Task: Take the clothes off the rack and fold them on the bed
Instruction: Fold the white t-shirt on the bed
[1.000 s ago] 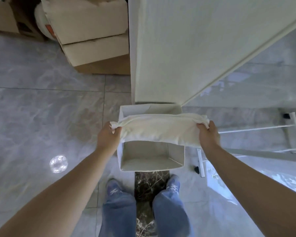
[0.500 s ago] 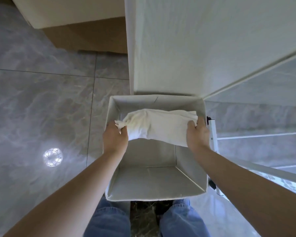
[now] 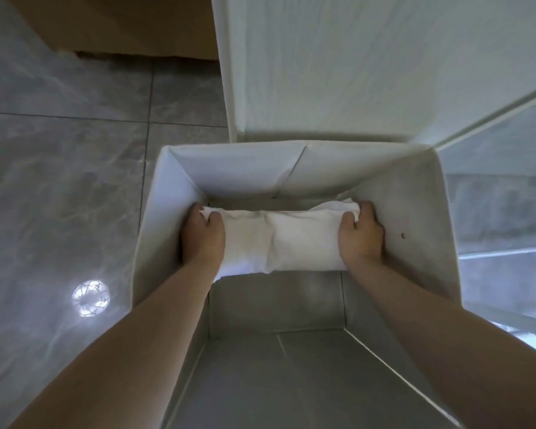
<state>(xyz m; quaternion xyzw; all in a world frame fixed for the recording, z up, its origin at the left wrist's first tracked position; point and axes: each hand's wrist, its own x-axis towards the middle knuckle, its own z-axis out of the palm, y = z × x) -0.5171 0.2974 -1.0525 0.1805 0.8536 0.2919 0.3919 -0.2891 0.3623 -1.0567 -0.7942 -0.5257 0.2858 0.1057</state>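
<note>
Floor: grey marbled tiles (image 3: 59,168) with pale grout lines; a bright round light reflection (image 3: 90,298) shows on the tile left of the bin.
Background: a white panelled surface (image 3: 353,66) rises directly behind the bin; a brown cardboard box (image 3: 130,26) sits on the floor at upper left.
Right margin: a glossy pale surface with a thin white rail (image 3: 505,253) lies beyond the bin's right wall.
Container: an open white fabric bin (image 3: 155,218), rectangular, with upright walls; its far wall carries a crease near the middle, and a small dark speck marks the right wall.
Garment: a white folded garment (image 3: 279,239) lies crosswise inside the bin, low toward the far wall, spanning nearly from the left wall to the right wall. Whether it rests on the bin's bottom cannot be told.
Left hand: the left hand (image 3: 203,238) grips the garment's left end, thumb on top, fingers curled under the cloth, close against the bin's left wall.
Right hand: the right hand (image 3: 361,235) grips the garment's right end in the same manner, thumb over the fold, just beside the right wall.
Forearms: both bare forearms reach down into the bin from the near side.
</note>
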